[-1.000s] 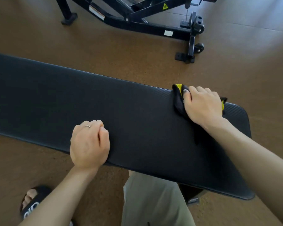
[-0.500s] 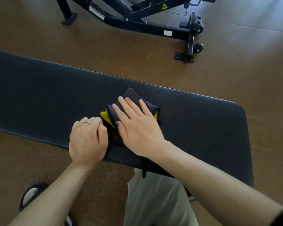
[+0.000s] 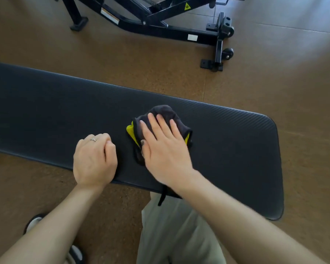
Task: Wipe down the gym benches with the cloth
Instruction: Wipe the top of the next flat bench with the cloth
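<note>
The black padded bench tabletop [image 3: 46, 115] runs with its long axis from 9 o'clock to 4 o'clock across the view, its rounded end toward 3 o'clock. The right hand [image 3: 164, 147] lies flat with straight fingers pointing to 11 o'clock, pressing the bunched black-and-yellow cloth [image 3: 166, 113] onto the pad near its middle. Just beside the cloth at 9 o'clock, the left hand [image 3: 94, 159] rests on the near edge as a curled fist holding nothing.
</note>
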Demonstrator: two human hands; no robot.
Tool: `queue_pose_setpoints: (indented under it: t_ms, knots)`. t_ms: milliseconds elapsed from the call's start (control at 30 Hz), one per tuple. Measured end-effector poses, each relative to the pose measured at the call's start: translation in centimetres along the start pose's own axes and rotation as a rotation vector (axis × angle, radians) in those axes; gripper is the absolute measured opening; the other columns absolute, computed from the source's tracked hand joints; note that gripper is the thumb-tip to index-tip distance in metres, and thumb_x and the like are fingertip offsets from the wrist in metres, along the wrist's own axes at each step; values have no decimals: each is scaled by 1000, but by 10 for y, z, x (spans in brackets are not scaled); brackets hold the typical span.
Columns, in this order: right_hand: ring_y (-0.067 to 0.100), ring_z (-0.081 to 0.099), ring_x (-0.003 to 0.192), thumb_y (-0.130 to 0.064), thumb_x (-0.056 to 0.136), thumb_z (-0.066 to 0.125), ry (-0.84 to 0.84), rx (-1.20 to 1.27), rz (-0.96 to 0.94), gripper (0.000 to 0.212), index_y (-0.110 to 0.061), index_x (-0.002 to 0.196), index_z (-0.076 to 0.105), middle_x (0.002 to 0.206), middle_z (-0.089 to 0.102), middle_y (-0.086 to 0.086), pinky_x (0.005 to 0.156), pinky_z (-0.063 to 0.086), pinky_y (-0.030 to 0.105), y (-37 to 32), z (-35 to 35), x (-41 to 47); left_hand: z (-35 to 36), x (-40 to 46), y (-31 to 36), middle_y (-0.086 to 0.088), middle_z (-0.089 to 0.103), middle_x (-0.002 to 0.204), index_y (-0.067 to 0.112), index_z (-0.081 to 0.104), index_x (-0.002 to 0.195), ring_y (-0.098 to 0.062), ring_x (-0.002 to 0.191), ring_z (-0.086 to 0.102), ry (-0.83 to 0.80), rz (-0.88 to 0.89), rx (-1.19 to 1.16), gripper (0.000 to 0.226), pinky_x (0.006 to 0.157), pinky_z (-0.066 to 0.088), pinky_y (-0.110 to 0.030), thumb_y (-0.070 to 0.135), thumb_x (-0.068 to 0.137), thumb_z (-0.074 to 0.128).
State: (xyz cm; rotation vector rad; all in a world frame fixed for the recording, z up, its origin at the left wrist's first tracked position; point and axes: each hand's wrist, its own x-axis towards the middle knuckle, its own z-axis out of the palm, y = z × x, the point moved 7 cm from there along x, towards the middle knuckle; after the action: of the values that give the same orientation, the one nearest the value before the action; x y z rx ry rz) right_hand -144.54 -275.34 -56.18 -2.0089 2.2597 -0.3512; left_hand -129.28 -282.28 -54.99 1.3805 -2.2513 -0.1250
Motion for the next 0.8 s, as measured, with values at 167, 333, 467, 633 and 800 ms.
queue_pose_setpoints:
  t_ms: [167, 333, 467, 633, 800]
  knots:
    - [23, 24, 156, -40, 106, 21, 17, -151, 183, 57, -27, 159, 37, 168, 29, 4, 128, 14, 42, 142, -30, -15, 1, 1, 1, 1, 34, 52, 12, 34, 58, -25, 53, 37, -23, -23, -21, 27, 56, 36, -40, 12, 86, 31]
    - [29, 20, 157, -37, 104, 23, 66, -109, 426, 61, -19, 161, 33, 169, 26, 9, 128, 10, 48, 135, -34, -31, 3, -1, 0, 2, 33, 53, 13, 31, 60, -27, 56, 37, -27, -73, 6, 26, 58, 30, -36, 14, 86, 31]
    - [29, 18, 157, -34, 105, 30, -33, 9, 23, 58, -18, 160, 35, 168, 28, 7, 127, 13, 51, -3, -1, -53, 1, -1, 0, 3, 33, 55, 16, 31, 61, -24, 57, 36, -20, -72, 4, 27, 60, 27, -35, 13, 88, 34]
    - [24, 28, 155, -38, 105, 34, -46, -38, -111, 52, -28, 155, 45, 166, 35, 2, 126, 19, 47, 34, -7, -54, 1, -1, 0, 3, 33, 56, 16, 31, 62, -26, 58, 37, -25, -72, -17, 27, 61, 29, -36, 15, 88, 32]
    - [22, 10, 159, -47, 103, 14, -42, -89, 376, 62, -32, 160, 32, 172, 17, -1, 129, 4, 44, 149, -35, -46, 4, 0, -9, 0, 36, 56, 11, 36, 62, -29, 58, 41, -44, -93, -54, 27, 57, 30, -35, 15, 89, 31]
